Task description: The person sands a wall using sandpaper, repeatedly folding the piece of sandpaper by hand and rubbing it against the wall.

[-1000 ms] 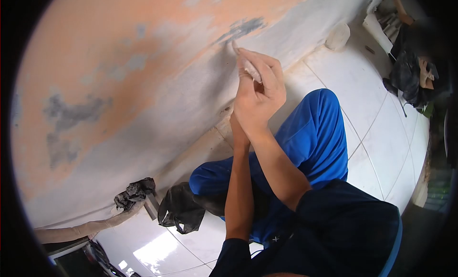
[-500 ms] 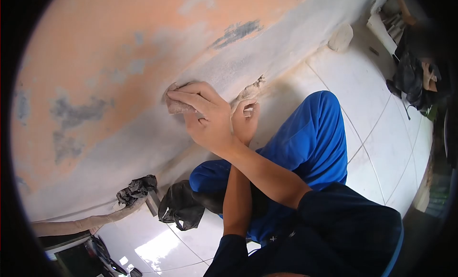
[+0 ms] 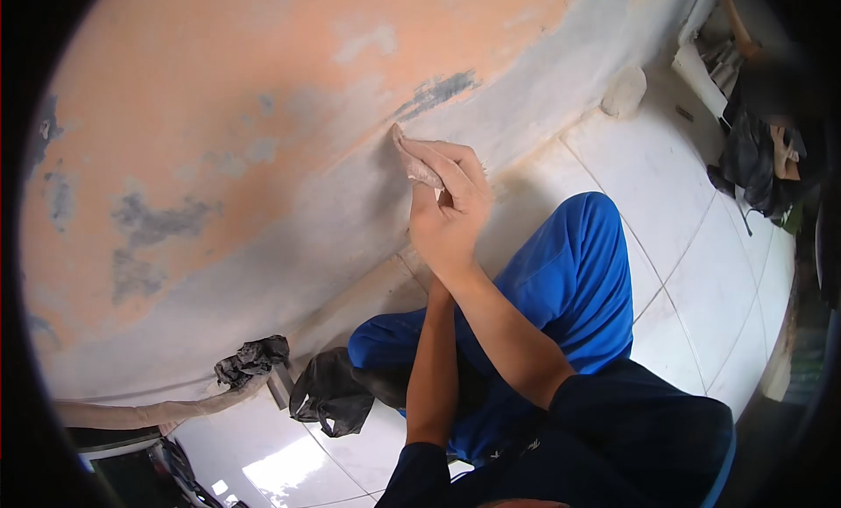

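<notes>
My right hand (image 3: 451,206) pinches a folded, dust-coated piece of sandpaper (image 3: 419,168) between thumb and fingers. Its edge is up against the wall (image 3: 342,166), where worn peach paint meets a whitish-grey lower band. A dark grey scraped patch (image 3: 442,92) lies just above the hand. My left forearm (image 3: 434,368) runs up beneath the right wrist. The left hand itself is hidden behind the right hand and wrist, so its fingers do not show.
My bent knee in blue trousers (image 3: 583,254) rests on white floor tiles (image 3: 683,306). A black plastic bag (image 3: 333,394) and crumpled dark material (image 3: 251,361) lie at lower left by a pale pipe-like length (image 3: 166,412). Dark bags (image 3: 753,140) stand at upper right.
My right hand has moved rightward along the wall with the sandpaper and has turned more upright. The left hand, with curled fingers visible before, is now hidden behind it.
</notes>
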